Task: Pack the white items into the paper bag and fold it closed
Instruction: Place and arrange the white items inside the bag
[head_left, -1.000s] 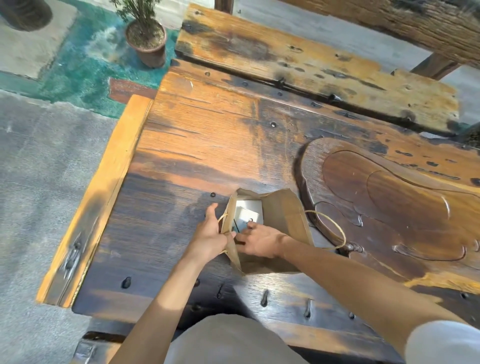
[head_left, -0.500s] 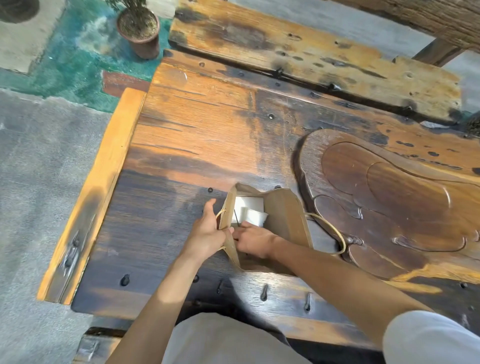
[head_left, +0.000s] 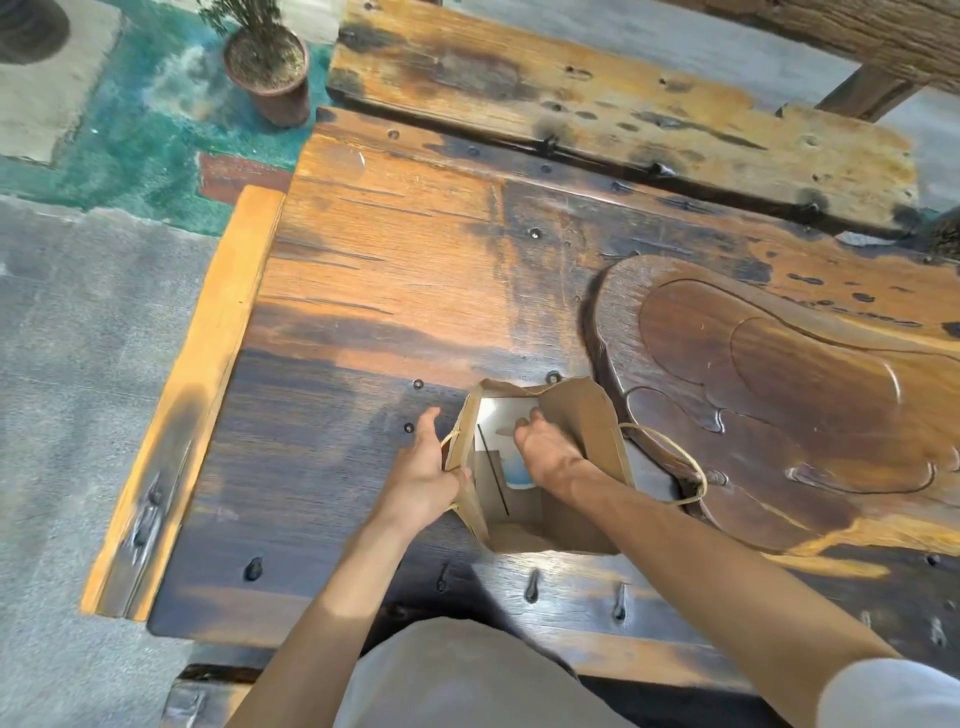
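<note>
A brown paper bag (head_left: 587, 415) stands open on the dark wooden table (head_left: 415, 291), near its front edge. My left hand (head_left: 423, 470) grips the bag's left wall and rope handle, holding the mouth wide. My right hand (head_left: 545, 447) is down inside the bag, fingers curled over the white items (head_left: 498, 415) that lie at the bottom. One white item (head_left: 517, 475) shows a pale blue patch. Whether the right hand still grips anything is hidden by the hand itself. The other rope handle (head_left: 675, 457) hangs out to the right.
A carved wooden tea tray (head_left: 779, 389) lies right of the bag, touching its handle. A wooden bench (head_left: 597, 104) runs behind the table. A potted plant (head_left: 267, 67) stands on the floor at the back left. My knee (head_left: 457, 675) is under the front edge.
My right hand has pushed deeper into the bag, over the white items. My left hand has pulled the bag's mouth wider. The view has shifted slightly.
</note>
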